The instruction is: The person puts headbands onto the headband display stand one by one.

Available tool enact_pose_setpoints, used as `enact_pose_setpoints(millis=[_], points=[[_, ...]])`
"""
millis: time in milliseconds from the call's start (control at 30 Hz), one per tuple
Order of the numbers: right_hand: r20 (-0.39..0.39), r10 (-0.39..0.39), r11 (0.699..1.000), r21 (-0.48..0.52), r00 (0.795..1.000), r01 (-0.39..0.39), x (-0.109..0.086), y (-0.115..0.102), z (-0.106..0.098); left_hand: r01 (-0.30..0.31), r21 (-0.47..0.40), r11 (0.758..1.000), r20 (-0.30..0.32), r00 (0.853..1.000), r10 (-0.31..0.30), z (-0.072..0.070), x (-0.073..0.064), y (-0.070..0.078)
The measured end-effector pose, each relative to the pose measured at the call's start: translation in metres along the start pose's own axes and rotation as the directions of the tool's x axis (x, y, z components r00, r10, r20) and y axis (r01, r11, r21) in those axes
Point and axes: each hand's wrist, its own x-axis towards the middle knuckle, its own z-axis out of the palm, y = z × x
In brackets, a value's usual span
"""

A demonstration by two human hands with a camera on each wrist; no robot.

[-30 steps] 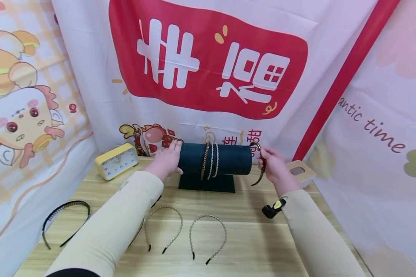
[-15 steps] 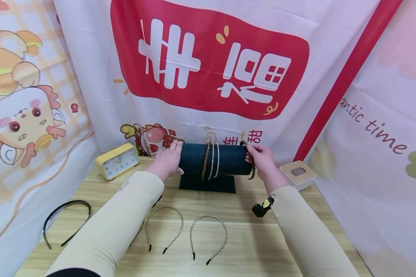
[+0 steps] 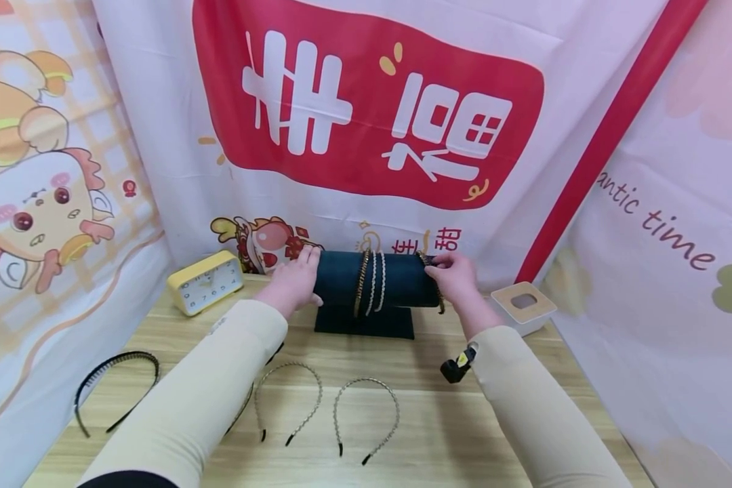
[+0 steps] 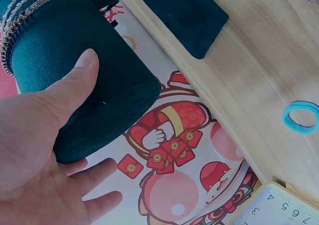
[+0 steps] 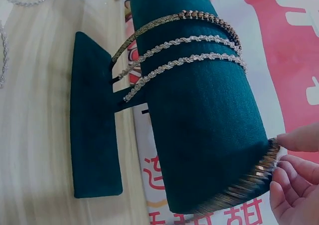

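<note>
A dark green velvet display stand, a horizontal roll on a flat base, carries a brown-gold beaded headband and two silvery braided headbands. My left hand rests against the roll's left end; its thumb lies on the velvet, and the fingers extend past the end. With thumb and fingertips, my right hand pinches another brown beaded headband at the roll's right end. That band arches over the roll, its lower part blurred in the right wrist view.
Two braided headbands lie on the wooden table in front, with a black toothed headband at left. A yellow clock stands back left, a wood-topped white box back right. A turquoise ring lies near the clock.
My right hand has moved left, bringing the brown headband from beside the stand onto the roll's right end. The left hand has stayed in place.
</note>
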Motion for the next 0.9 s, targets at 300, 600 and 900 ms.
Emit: enact_pose_setpoints(millis=[300,600,900], points=[[-0.009,-0.045,0.995,-0.091,0.999,0.044,0.002,0.001,0.003,-0.003,0.001,1.0,0.002,1.0,0.003,-0.001,0.0,-0.001],[-0.008,-0.178,0.983,-0.052,0.984,0.177,-0.003,0.008,-0.01,0.001,0.026,1.0,0.002,1.0,-0.001,0.004,0.003,-0.002],[0.378,-0.449,0.762,-0.312,0.81,0.567,-0.006,0.029,-0.026,0.006,0.015,1.0,-0.006,1.0,-0.006,0.0,0.0,0.0]])
